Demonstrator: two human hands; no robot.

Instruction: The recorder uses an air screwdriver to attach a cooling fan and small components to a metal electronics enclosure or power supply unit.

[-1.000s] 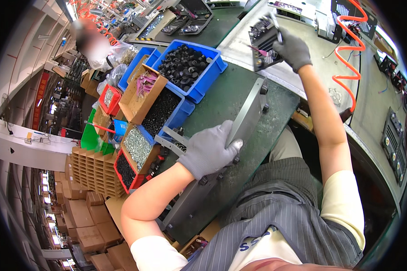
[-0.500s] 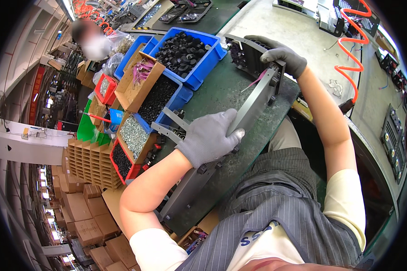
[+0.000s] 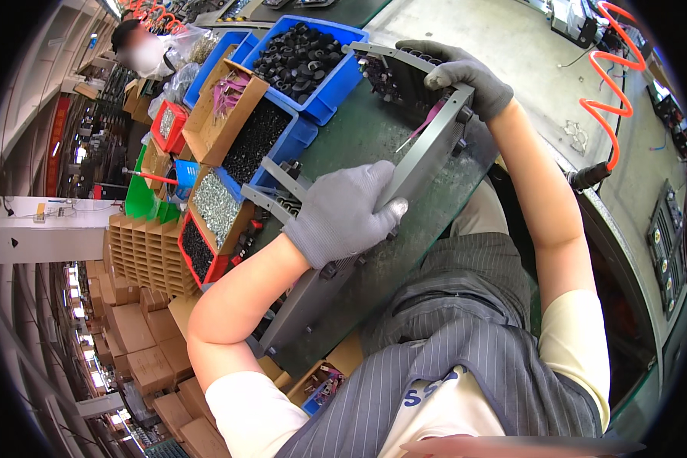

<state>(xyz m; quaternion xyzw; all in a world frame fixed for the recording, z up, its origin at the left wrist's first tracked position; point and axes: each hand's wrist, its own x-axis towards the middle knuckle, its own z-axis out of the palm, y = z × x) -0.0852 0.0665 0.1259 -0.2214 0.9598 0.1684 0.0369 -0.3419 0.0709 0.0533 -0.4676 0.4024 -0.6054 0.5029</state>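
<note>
Grey metal panel (image 3: 427,149) lying across the green bench (image 3: 435,221), held at both ends. Left hand (image 3: 347,214), in a grey glove, closed around the near end at 7 o'clock. Right hand (image 3: 462,76), gloved too, curled over the far end at 1 o'clock. Blue bin (image 3: 324,72) of black parts at 11 o'clock. Orange coiled hose (image 3: 614,99) at 2 o'clock.

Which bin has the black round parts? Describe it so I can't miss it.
Start at the green work mat and go to its far edge. The big blue bin there is heaped with black round parts. Neighbouring cardboard boxes hold finer pieces.
</note>
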